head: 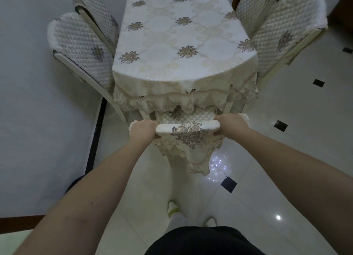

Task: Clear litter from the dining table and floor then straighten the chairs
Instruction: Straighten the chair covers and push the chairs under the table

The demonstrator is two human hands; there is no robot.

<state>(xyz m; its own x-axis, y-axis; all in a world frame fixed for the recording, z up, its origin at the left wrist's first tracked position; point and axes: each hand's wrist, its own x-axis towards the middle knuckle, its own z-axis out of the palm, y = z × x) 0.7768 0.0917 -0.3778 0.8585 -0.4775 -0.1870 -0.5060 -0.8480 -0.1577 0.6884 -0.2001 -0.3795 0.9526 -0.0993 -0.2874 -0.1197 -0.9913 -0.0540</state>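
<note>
Beyond both hands stands the dining table [183, 44]; left hand [142, 131] and right hand [230, 125] grip the chair [188, 129] back's top, fingers curled round it.

Dining table [183, 35] draped in a cream, lace-edged tablecloth with embroidered brown flower motifs, standing on a glossy white tiled floor [286, 140] with small black diamond insets.

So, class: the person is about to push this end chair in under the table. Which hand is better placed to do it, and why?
Neither alone: the left hand and right hand each grip an end of the chair back, evenly spaced, facing the table. A level two-handed push would probably keep it straight.
</note>
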